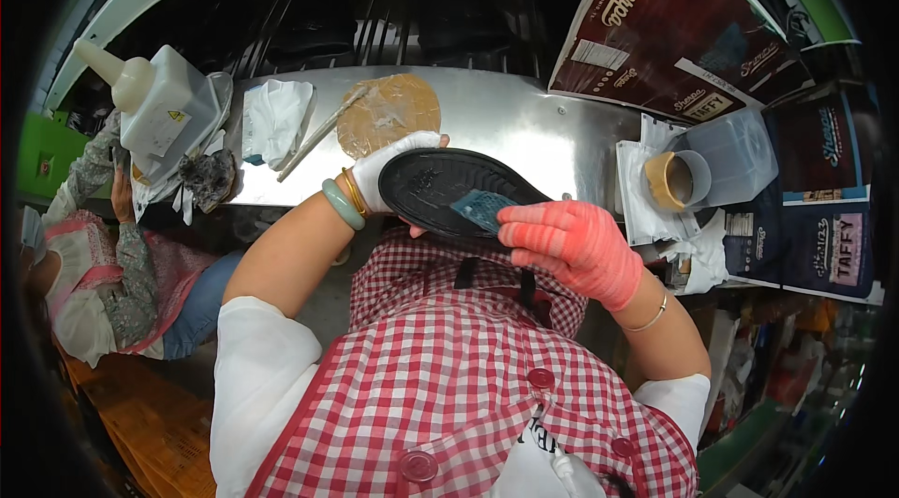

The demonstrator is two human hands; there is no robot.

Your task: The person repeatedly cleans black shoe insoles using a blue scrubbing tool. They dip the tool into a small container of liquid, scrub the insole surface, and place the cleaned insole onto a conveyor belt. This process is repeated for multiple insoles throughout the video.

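A black shoe sole [426, 182] is held in front of my chest, its ridged rim facing up. My left hand [386, 161], in a white glove with bare fingertips, grips it by the left end, thumb at the upper edge and fingers partly hidden underneath. In a pink-red glove, my right hand [576, 245] pinches a piece of blue mesh cloth [478, 210] and rests it on the inner face of the sole, right of the middle. Shiny dark patches show on the sole's left part.
Behind the sole, a metal bench holds a round tan disc [389, 114], a thin stick [318, 138], white cloth [274, 122] and a white squeeze bottle [167, 105]. A clear plastic container [735, 156] and printed cardboard [688, 25] stand right. Another person [122, 283] works at left.
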